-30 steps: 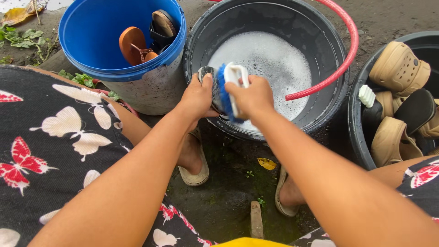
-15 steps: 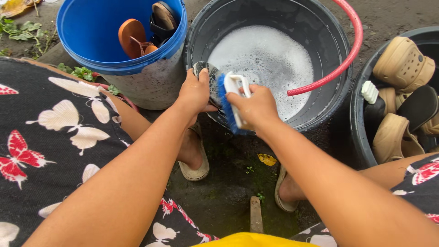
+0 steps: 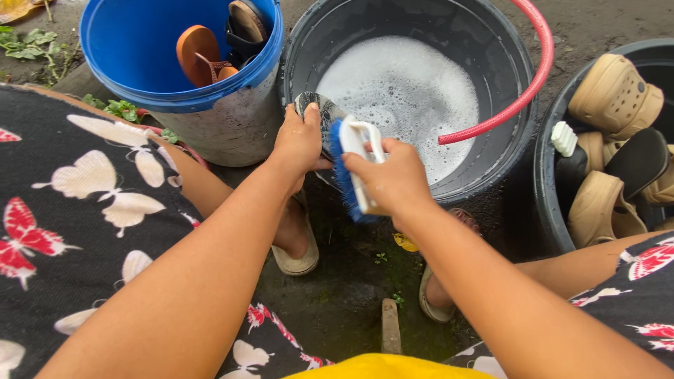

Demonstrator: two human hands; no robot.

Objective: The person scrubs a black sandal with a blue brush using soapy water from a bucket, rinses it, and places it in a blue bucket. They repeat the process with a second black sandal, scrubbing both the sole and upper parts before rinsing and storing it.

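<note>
My left hand (image 3: 298, 140) grips a dark sandal (image 3: 320, 112) at the near rim of a grey bucket (image 3: 484, 28) filled with soapy foam. My right hand (image 3: 390, 175) holds a scrub brush (image 3: 354, 165) with a white handle and blue bristles, its bristles pressed against the sandal. Most of the sandal is hidden behind my two hands and the brush.
A blue bucket (image 3: 126, 49) at the left holds brown and dark sandals (image 3: 196, 52). A dark tub (image 3: 547, 189) at the right holds several beige clogs (image 3: 614, 88). A pink hose (image 3: 523, 91) curves over the grey bucket. My sandalled feet rest on wet ground below.
The brush has slid down and towards me along the sandal. My left hand keeps the sandal at the bucket's rim.
</note>
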